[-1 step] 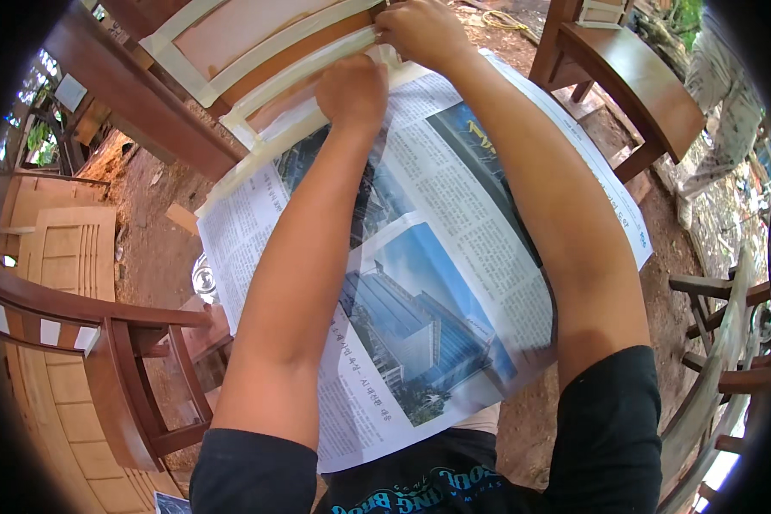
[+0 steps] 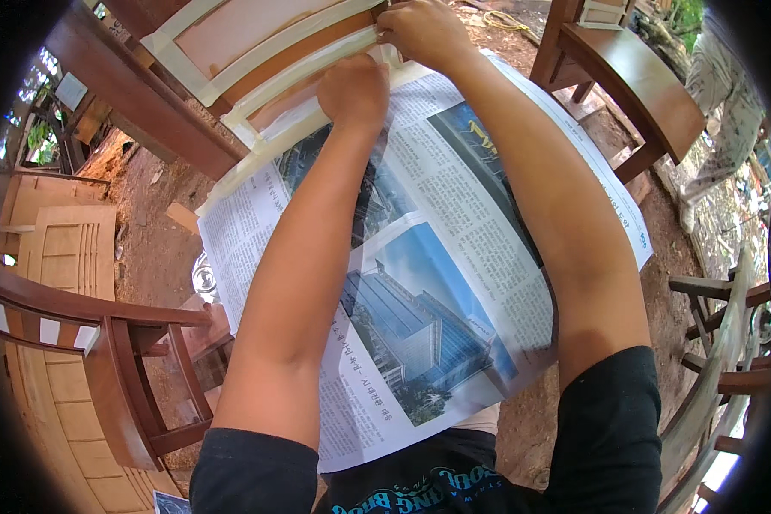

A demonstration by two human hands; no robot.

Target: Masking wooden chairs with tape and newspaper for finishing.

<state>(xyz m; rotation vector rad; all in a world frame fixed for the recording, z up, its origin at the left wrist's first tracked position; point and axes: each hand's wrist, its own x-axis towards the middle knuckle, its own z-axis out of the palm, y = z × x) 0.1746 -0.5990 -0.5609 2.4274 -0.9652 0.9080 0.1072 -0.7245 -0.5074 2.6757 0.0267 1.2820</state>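
Observation:
A sheet of newspaper [image 2: 441,188] with a large photo of a building spreads below my forearms. Its far edge meets a brown wooden chair back [image 2: 274,64], which is framed with strips of pale masking tape [image 2: 199,84]. My left hand [image 2: 354,92] is closed in a fist at the taped lower rail, over the paper's far edge. Farther up and to the right, my right hand [image 2: 426,34] has its fingers bent together against the chair back's right side. What either hand pinches is hidden behind the fingers.
Brown wooden chairs stand around me: one seat [image 2: 638,77] at the far right, a chair frame [image 2: 137,385] at the left. Unfinished wooden panels [image 2: 64,265] lie at the left. A person's patterned trouser leg [image 2: 721,111] shows at the right. The ground is bare earth [image 2: 158,231].
My hands and the newspaper look practically unmoved. The trouser leg at the right has shifted slightly.

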